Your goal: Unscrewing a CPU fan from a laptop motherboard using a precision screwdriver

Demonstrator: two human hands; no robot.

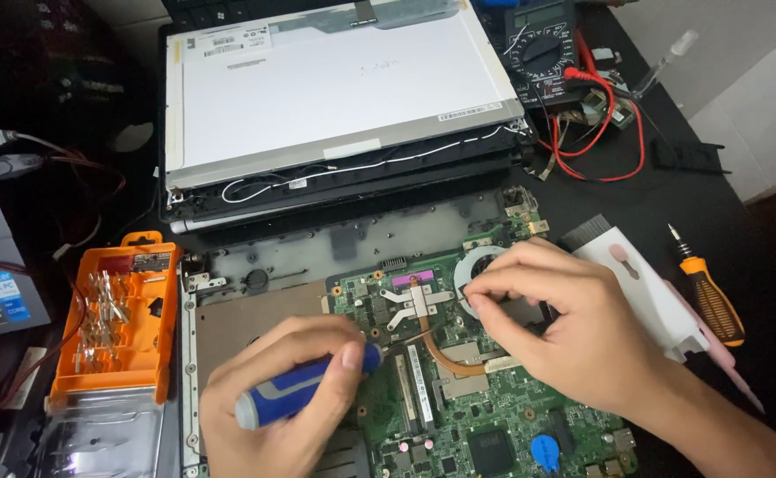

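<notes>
A green laptop motherboard (485,416) lies in an opened laptop base, with a copper heat pipe (445,358) and a silver bracket (419,301) on it. My left hand (273,398) grips a blue-handled screwdriver (291,391), its tip pointing at the board near the bracket. My right hand (556,323) rests over the round cooling fan (481,261) at the board's upper right, fingers pinched together on its rim; what they pinch is hidden.
A bare white screen panel (335,84) lies behind the base. An orange bit case (118,323) sits left, a multimeter (543,44) with red leads back right. A white brush tool (645,292) and an orange-handled screwdriver (711,296) lie right.
</notes>
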